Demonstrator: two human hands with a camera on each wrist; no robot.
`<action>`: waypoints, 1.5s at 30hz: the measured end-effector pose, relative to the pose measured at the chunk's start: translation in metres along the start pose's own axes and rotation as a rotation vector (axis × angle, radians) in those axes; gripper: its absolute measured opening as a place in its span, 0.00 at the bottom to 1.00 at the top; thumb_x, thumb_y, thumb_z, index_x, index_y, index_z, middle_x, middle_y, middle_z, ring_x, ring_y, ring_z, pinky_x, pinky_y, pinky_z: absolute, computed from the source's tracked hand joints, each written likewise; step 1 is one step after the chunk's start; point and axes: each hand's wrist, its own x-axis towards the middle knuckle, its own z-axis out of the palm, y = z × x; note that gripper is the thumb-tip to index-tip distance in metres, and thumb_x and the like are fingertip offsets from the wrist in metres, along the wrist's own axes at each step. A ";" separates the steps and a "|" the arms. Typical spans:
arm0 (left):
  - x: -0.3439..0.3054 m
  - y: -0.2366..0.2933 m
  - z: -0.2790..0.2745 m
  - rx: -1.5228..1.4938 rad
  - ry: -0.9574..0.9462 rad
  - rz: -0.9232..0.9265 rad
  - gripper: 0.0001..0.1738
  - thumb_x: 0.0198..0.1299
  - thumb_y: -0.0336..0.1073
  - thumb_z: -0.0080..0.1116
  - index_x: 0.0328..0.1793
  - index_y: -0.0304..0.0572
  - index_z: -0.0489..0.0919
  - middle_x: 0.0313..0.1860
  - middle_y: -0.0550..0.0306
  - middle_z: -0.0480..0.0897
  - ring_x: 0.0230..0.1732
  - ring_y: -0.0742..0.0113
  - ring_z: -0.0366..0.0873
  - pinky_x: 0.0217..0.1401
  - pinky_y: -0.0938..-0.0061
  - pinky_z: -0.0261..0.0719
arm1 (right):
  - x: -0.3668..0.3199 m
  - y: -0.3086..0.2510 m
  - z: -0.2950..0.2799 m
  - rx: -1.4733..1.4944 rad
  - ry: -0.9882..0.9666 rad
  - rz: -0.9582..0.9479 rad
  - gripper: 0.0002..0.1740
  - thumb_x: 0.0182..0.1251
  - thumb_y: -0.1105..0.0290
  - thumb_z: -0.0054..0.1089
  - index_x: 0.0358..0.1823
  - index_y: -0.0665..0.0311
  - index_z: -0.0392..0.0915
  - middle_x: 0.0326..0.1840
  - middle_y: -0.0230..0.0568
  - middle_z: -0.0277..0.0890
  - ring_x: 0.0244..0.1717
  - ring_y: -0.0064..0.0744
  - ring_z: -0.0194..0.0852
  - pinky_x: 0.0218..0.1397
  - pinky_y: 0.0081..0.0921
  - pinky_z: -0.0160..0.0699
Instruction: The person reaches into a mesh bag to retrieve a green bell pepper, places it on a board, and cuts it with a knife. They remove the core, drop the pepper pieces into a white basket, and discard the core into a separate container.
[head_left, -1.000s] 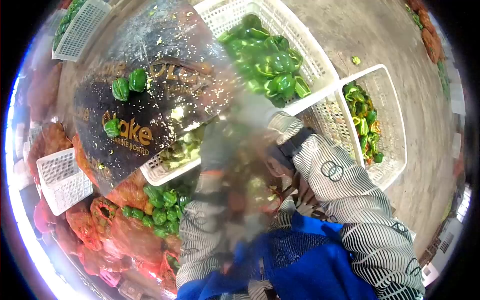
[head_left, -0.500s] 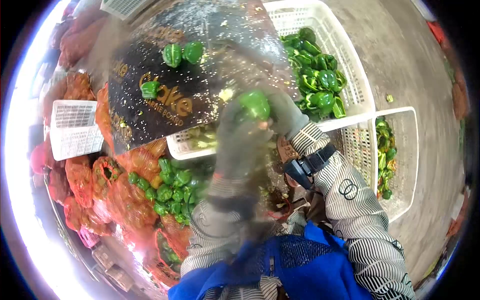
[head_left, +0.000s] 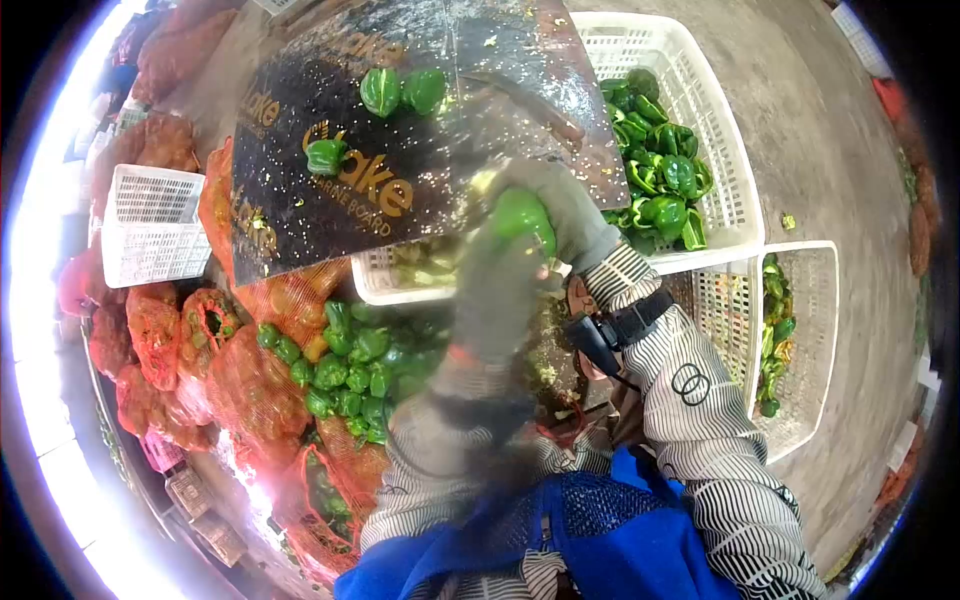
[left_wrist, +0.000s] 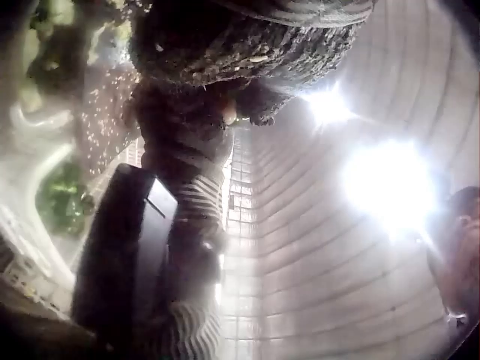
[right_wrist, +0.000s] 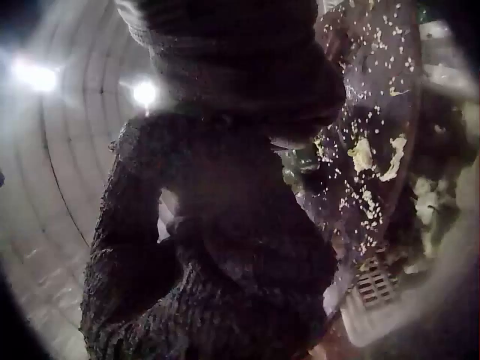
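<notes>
In the head view a green bell pepper (head_left: pixel 525 218) is between both gloved hands, just off the near edge of the black board (head_left: pixel 280 215). My left hand (head_left: pixel 497 290), blurred, grips it from the near left side. My right hand (head_left: pixel 572 205) curls round its far and right side, with a bare fingertip (head_left: pixel 543 272) showing below. I cannot tell whether the right fingers also hold a small tool. In the right wrist view the dark knit glove (right_wrist: pixel 217 225) has bent fingers; the pepper is hidden there. Three green peppers (head_left: pixel 381 92) lie on the seed-strewn board.
A white crate (head_left: pixel 735 170) of cut green peppers stands at the right, beside another crate (head_left: pixel 815 340) with mixed pepper pieces. Pale scraps fill a crate (head_left: pixel 375 290) under the board. Whole peppers (head_left: pixel 345 375) and red mesh sacks (head_left: pixel 255 380) lie at the left.
The head view has turned, so the board and crates sit further right. The pepper, not distinguishable a second ago, now shows between the hands; the right hand has closed further round it.
</notes>
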 end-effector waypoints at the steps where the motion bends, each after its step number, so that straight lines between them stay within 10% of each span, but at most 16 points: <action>1: -0.001 0.007 -0.003 0.153 -0.066 0.014 0.18 0.60 0.29 0.59 0.58 0.40 0.76 0.52 0.55 0.77 0.46 0.64 0.79 0.45 0.73 0.83 | 0.001 0.000 0.000 -0.001 0.000 0.001 0.09 0.58 0.67 0.64 0.40 0.58 0.80 0.36 0.35 0.82 0.37 0.31 0.80 0.43 0.26 0.79; 3: 0.001 0.030 -0.009 0.304 -0.132 0.028 0.17 0.56 0.27 0.59 0.54 0.41 0.78 0.52 0.52 0.75 0.45 0.56 0.79 0.45 0.68 0.84 | 0.004 0.003 -0.002 -0.033 -0.206 0.072 0.32 0.44 0.59 0.75 0.50 0.63 0.72 0.46 0.43 0.79 0.42 0.41 0.81 0.44 0.29 0.80; 6: 0.002 0.038 -0.017 -0.931 -0.084 -0.487 0.16 0.54 0.27 0.60 0.51 0.39 0.78 0.50 0.53 0.76 0.43 0.59 0.80 0.40 0.71 0.83 | 0.009 0.033 0.028 0.242 -0.078 -0.311 0.31 0.51 0.52 0.69 0.50 0.65 0.72 0.47 0.45 0.78 0.41 0.41 0.81 0.44 0.30 0.80; 8: 0.010 0.032 -0.021 0.302 -0.096 0.373 0.16 0.64 0.34 0.61 0.57 0.39 0.79 0.46 0.59 0.82 0.44 0.73 0.79 0.45 0.77 0.80 | 0.010 0.009 0.021 0.311 -0.140 -0.032 0.33 0.52 0.48 0.66 0.51 0.66 0.72 0.49 0.47 0.77 0.45 0.43 0.80 0.46 0.33 0.80; 11: 0.006 0.059 -0.017 -0.447 -0.004 -0.329 0.16 0.63 0.35 0.62 0.55 0.39 0.79 0.44 0.58 0.83 0.44 0.71 0.80 0.46 0.76 0.80 | 0.009 0.013 0.025 0.277 -0.148 0.127 0.37 0.53 0.43 0.66 0.53 0.67 0.71 0.53 0.50 0.74 0.52 0.45 0.76 0.52 0.39 0.78; 15: 0.005 0.048 -0.023 -0.333 0.085 -0.212 0.13 0.62 0.35 0.62 0.51 0.39 0.79 0.41 0.57 0.83 0.43 0.68 0.80 0.47 0.74 0.79 | 0.010 0.009 0.024 0.103 -0.001 0.067 0.12 0.69 0.71 0.50 0.49 0.65 0.78 0.43 0.39 0.79 0.46 0.27 0.78 0.47 0.21 0.82; 16: 0.005 0.044 -0.029 0.140 0.096 0.038 0.11 0.62 0.34 0.62 0.48 0.40 0.79 0.38 0.56 0.82 0.42 0.67 0.79 0.48 0.73 0.78 | 0.012 0.008 0.018 0.437 0.082 0.508 0.13 0.72 0.71 0.46 0.51 0.65 0.77 0.40 0.38 0.80 0.41 0.26 0.80 0.36 0.18 0.83; 19: 0.015 0.023 -0.061 1.054 -0.115 0.448 0.21 0.58 0.43 0.66 0.54 0.44 0.77 0.53 0.48 0.79 0.52 0.51 0.78 0.58 0.59 0.75 | 0.029 -0.034 -0.010 0.348 0.215 0.391 0.17 0.76 0.62 0.43 0.55 0.67 0.70 0.25 0.30 0.68 0.19 0.21 0.62 0.17 0.17 0.64; 25: 0.027 0.009 -0.064 0.926 0.140 0.187 0.42 0.55 0.54 0.66 0.74 0.50 0.65 0.70 0.43 0.68 0.72 0.45 0.62 0.76 0.52 0.57 | 0.013 0.019 -0.009 1.266 0.912 0.776 0.24 0.78 0.49 0.40 0.49 0.66 0.70 0.24 0.28 0.63 0.15 0.19 0.53 0.15 0.19 0.50; 26: 0.026 0.006 -0.066 0.974 0.051 0.262 0.41 0.55 0.52 0.66 0.74 0.49 0.65 0.72 0.44 0.66 0.72 0.46 0.63 0.77 0.53 0.56 | 0.013 0.024 -0.002 0.312 0.815 0.720 0.22 0.79 0.54 0.41 0.54 0.67 0.71 0.24 0.27 0.65 0.16 0.18 0.56 0.14 0.18 0.54; 29: 0.031 0.034 -0.066 0.839 -0.102 -0.119 0.41 0.54 0.45 0.69 0.73 0.48 0.65 0.72 0.45 0.66 0.72 0.48 0.63 0.76 0.56 0.61 | 0.007 -0.012 -0.054 0.479 0.493 0.277 0.16 0.77 0.63 0.45 0.56 0.66 0.74 0.40 0.36 0.79 0.36 0.21 0.78 0.38 0.19 0.81; 31: 0.039 0.022 -0.071 0.812 -0.050 -0.083 0.41 0.52 0.41 0.69 0.74 0.49 0.65 0.71 0.46 0.67 0.73 0.49 0.63 0.76 0.57 0.63 | 0.013 -0.022 -0.087 0.457 0.722 0.586 0.20 0.75 0.61 0.47 0.56 0.69 0.76 0.48 0.42 0.78 0.45 0.25 0.77 0.46 0.20 0.79; 33: 0.051 -0.026 -0.081 0.513 0.011 0.194 0.40 0.53 0.41 0.67 0.74 0.50 0.65 0.70 0.45 0.67 0.72 0.48 0.63 0.75 0.58 0.64 | 0.004 -0.001 -0.116 0.174 1.087 0.595 0.22 0.74 0.59 0.49 0.59 0.70 0.74 0.50 0.42 0.77 0.48 0.31 0.76 0.50 0.25 0.77; 35: 0.078 -0.012 -0.093 1.186 0.049 0.489 0.38 0.54 0.39 0.66 0.73 0.46 0.66 0.71 0.45 0.67 0.72 0.47 0.64 0.75 0.61 0.65 | -0.006 -0.002 -0.132 -0.266 1.012 0.561 0.24 0.73 0.65 0.50 0.66 0.67 0.69 0.61 0.47 0.74 0.59 0.36 0.72 0.63 0.29 0.71; 37: 0.120 0.033 -0.090 0.684 0.083 -0.051 0.37 0.54 0.36 0.66 0.71 0.46 0.67 0.71 0.45 0.67 0.73 0.45 0.61 0.75 0.61 0.63 | -0.015 0.016 -0.144 -0.623 0.929 0.442 0.25 0.71 0.67 0.51 0.68 0.66 0.68 0.63 0.48 0.73 0.61 0.36 0.70 0.65 0.30 0.68; 45: 0.296 -0.037 -0.113 1.279 0.105 -0.111 0.44 0.52 0.41 0.66 0.76 0.60 0.59 0.70 0.39 0.63 0.71 0.42 0.63 0.73 0.56 0.66 | 0.006 -0.001 -0.127 -0.222 0.697 0.693 0.17 0.67 0.72 0.54 0.56 0.66 0.77 0.55 0.47 0.78 0.54 0.37 0.77 0.57 0.31 0.72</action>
